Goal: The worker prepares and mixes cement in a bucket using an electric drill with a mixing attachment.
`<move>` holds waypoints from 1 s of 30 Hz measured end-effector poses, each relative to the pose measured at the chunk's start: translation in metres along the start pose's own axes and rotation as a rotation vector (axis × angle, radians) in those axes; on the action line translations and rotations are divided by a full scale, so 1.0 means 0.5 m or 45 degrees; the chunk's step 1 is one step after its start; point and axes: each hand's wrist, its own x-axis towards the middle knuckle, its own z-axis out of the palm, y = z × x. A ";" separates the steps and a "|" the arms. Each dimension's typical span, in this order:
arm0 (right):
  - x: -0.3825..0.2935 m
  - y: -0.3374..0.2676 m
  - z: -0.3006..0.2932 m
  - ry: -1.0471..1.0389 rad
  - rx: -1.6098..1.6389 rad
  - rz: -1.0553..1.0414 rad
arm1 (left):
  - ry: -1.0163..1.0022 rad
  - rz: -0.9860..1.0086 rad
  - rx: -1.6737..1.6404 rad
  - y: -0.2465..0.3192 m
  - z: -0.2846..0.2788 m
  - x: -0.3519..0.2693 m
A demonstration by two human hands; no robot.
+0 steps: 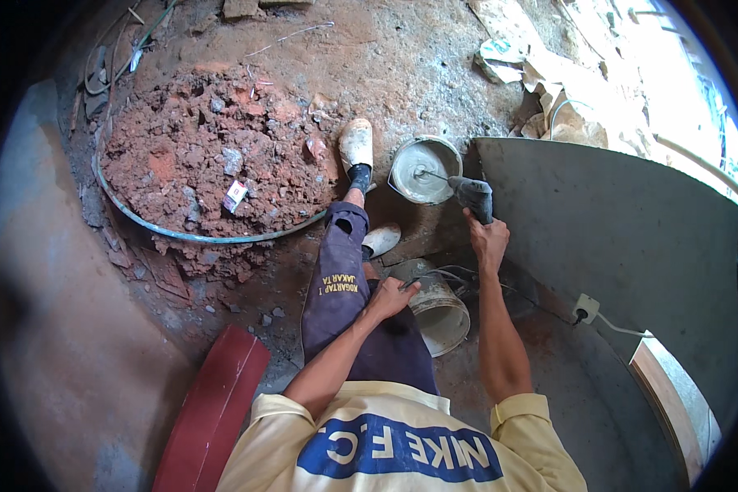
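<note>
My right hand [488, 238] is closed around the handle of a dark power drill [475, 195]. A thin mixing rod [435, 175] runs from the drill into wet grey mortar or plaster [427, 167], which fills part of a bucket [400, 190] standing by my shoe. My left hand [393, 299], near my knee, has its fingers closed on a thin dark object, perhaps part of the cable; what it is cannot be told. Just beyond that hand a second, dirty bucket [446, 301] lies on its side, its mouth towards me.
Reddish soil and rubble [209, 160] lie at the left, crossed by a blue-green hose [221, 238]. A grey wall [615, 227] curves along the right, with a socket box and plug [586, 309] beside it. A red board [215, 406] stands at the lower left; torn paper sacks [553, 92] lie beyond.
</note>
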 end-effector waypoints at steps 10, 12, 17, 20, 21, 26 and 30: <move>-0.024 -0.001 0.011 0.071 0.022 -0.107 | 0.165 0.045 0.110 -0.051 0.040 0.041; -0.015 0.006 0.007 0.046 -0.037 -0.099 | -0.033 -0.027 0.055 -0.032 0.030 0.044; -0.019 0.002 -0.001 0.035 -0.066 -0.167 | 0.051 0.022 0.091 -0.035 0.036 0.039; -0.023 0.003 -0.006 0.040 -0.051 -0.172 | 0.008 0.028 0.053 -0.024 0.033 0.038; -0.024 0.003 -0.009 0.051 -0.032 -0.186 | -0.024 0.027 0.030 -0.020 0.031 0.037; -0.034 0.008 -0.019 0.055 0.029 -0.147 | -0.042 0.018 0.028 -0.016 0.024 0.038; -0.026 0.015 -0.014 0.091 0.034 -0.194 | -0.063 0.016 0.046 -0.021 0.026 0.045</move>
